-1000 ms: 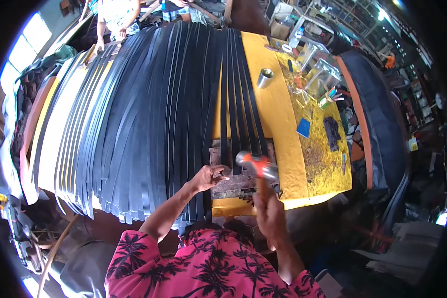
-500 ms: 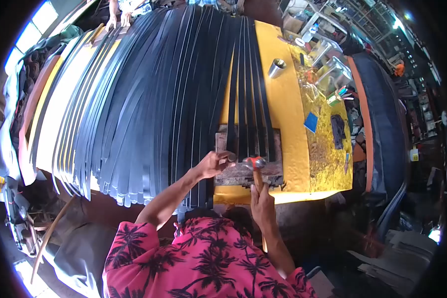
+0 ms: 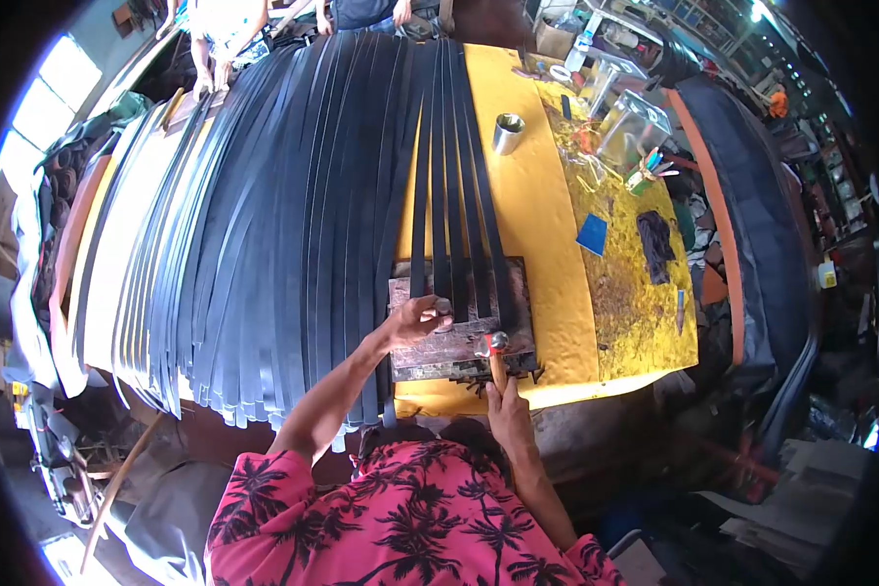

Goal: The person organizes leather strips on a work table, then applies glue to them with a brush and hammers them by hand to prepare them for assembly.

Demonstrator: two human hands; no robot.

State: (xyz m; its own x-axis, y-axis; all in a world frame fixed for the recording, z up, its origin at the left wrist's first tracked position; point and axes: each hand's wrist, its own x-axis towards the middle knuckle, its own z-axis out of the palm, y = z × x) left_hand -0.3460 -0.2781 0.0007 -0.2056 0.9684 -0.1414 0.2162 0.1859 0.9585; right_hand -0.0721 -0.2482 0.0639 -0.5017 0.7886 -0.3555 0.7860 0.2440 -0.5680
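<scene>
My left hand (image 3: 410, 325) is closed around a short metal punch (image 3: 443, 309), whose round top shows above my fingers. The punch stands over the end of a black strap (image 3: 439, 259); its lower tip is hidden. Several such straps end on a worn wooden board (image 3: 410, 356). In my right hand (image 3: 511, 415) is the wooden handle of a hammer (image 3: 494, 344). Its metal head, marked with red, hovers over the front right of the board, apart from the punch.
Many long black straps (image 3: 293, 195) cover the table's left and middle. A metal cup (image 3: 507, 134), a blue card (image 3: 592, 234), a dark cloth (image 3: 654, 247) and a pen holder (image 3: 643, 176) lie to the right. Another person's hands (image 3: 211, 80) work at the far left.
The view has shifted slightly. Over the board, my left hand with the punch has moved a little right. The hammer has shifted right and slightly toward me, farther from the punch.
</scene>
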